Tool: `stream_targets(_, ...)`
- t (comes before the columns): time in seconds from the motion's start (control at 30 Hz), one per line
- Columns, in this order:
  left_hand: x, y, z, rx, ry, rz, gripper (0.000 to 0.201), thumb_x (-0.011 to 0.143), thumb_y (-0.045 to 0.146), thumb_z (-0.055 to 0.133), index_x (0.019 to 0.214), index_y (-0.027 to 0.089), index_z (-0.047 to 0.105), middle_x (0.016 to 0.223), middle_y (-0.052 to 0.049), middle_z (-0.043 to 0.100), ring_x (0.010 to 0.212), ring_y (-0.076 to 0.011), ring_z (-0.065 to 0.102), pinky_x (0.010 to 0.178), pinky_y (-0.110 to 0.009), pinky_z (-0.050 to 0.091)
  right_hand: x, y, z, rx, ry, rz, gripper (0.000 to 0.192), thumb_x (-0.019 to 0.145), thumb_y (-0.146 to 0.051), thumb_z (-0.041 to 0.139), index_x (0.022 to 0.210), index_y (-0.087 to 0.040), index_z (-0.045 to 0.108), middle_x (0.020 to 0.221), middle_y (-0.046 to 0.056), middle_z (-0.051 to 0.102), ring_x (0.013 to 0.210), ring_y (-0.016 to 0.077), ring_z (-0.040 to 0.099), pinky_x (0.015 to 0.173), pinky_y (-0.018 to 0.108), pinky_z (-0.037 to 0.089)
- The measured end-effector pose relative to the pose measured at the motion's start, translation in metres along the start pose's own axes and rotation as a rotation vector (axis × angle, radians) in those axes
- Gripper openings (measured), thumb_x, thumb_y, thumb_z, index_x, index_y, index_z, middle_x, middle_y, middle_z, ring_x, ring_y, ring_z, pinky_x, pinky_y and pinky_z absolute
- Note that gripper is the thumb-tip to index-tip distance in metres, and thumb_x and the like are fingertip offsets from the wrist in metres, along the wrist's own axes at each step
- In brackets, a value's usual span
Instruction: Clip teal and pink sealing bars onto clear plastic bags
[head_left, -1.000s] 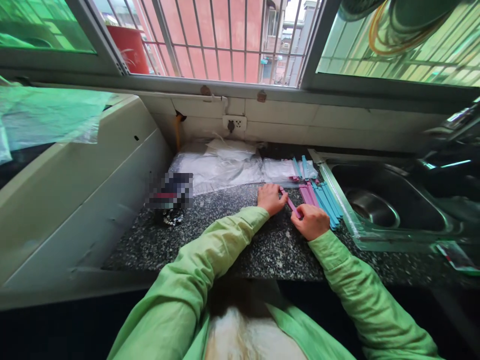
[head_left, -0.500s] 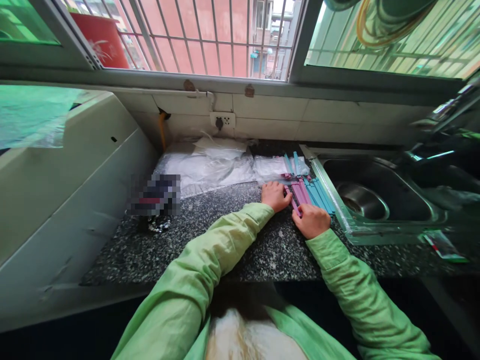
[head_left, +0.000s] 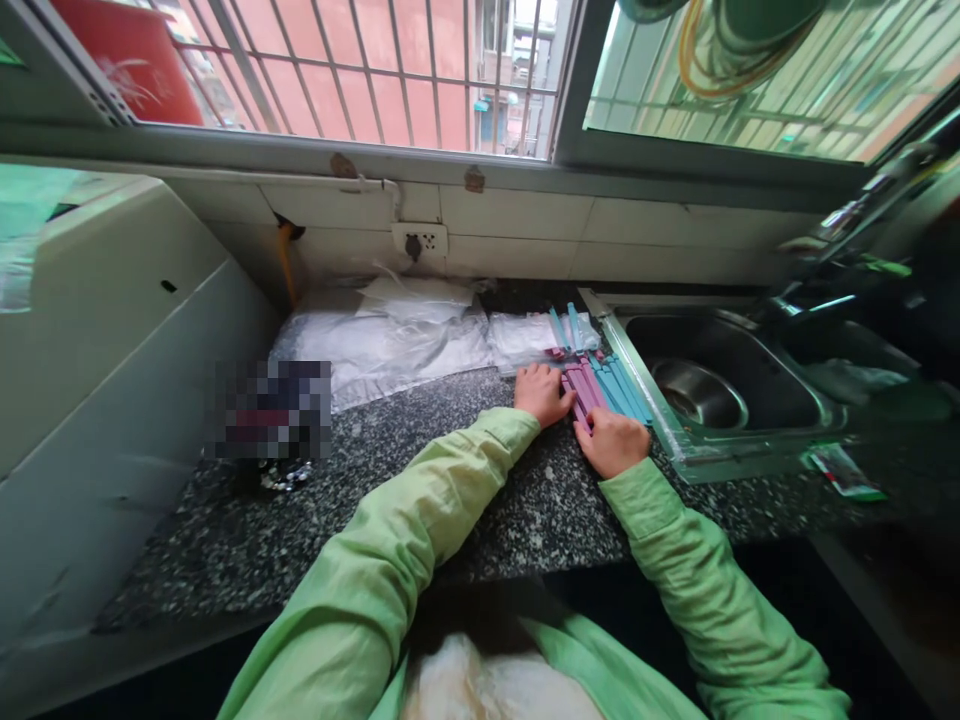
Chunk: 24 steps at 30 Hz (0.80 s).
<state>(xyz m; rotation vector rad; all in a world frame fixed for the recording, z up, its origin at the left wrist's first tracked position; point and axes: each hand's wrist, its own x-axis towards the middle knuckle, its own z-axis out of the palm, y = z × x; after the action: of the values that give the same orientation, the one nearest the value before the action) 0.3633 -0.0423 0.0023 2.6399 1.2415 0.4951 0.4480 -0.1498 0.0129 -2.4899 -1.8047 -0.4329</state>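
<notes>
I see my left hand (head_left: 541, 394) and right hand (head_left: 613, 441) curled on the pink plastic sticks (head_left: 582, 388); fingertips hidden, so I can't tell their grip.

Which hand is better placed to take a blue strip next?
Probably the right hand: it rests beside the blue strips near the sink. The left hand sits beyond the pink strips.

Pixelated patch (head_left: 271, 410) on bench (head_left: 420, 470) hides an object. Right hand (head_left: 611, 442) covers near ends of pink strips (head_left: 585, 385); fingers' grip unreadable. Bags' (head_left: 390, 340) contents indistinct.
</notes>
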Motion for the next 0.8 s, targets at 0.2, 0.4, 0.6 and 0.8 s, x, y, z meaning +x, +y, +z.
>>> stream_targets(0.2,-0.002,0.0,-0.001,-0.018,0.015,0.034,0.034,0.078,0.046,0.042,0.087,0.019,0.06,0.093,-0.01,0.059,0.096,-0.0255,0.048,0.08,-0.038,0.033,-0.002,0.001,0.0,0.045,0.035,0.019,0.027,0.081,-0.038,0.046,0.079,-0.018,0.063,0.072,0.007,0.067,0.066,0.0179,0.059,0.058,0.027,0.032)
stream_targets(0.4,0.011,-0.006,-0.004,-0.073,0.076,0.038,0.029,0.079,0.042,0.043,0.09,0.02,0.059,0.096,-0.008,0.059,0.097,-0.0237,0.047,0.082,-0.037,0.033,0.021,0.014,-0.026,0.079,0.06,0.049,0.03,0.081,-0.04,0.045,0.082,-0.018,0.065,0.077,0.007,0.068,0.071,0.0181,0.061,0.06,0.026,0.034)
stream_targets(0.6,0.051,-0.014,-0.011,-0.044,0.116,-0.029,0.029,0.08,0.039,0.042,0.095,0.021,0.061,0.1,-0.009,0.058,0.1,-0.0245,0.046,0.082,-0.037,0.033,0.092,0.016,-0.034,0.012,-0.065,0.111,0.031,0.08,-0.041,0.044,0.086,-0.018,0.064,0.085,0.008,0.068,0.081,0.0197,0.062,0.063,0.025,0.039)
stream_targets(0.8,0.083,-0.028,-0.012,0.009,0.116,-0.056,0.031,0.081,0.033,0.039,0.099,0.022,0.062,0.103,-0.01,0.057,0.101,-0.0253,0.045,0.081,-0.037,0.033,0.131,-0.006,-0.014,0.001,-0.129,0.02,0.03,0.083,-0.033,0.039,0.094,-0.017,0.062,0.095,0.01,0.066,0.088,0.0211,0.061,0.072,0.029,0.044)
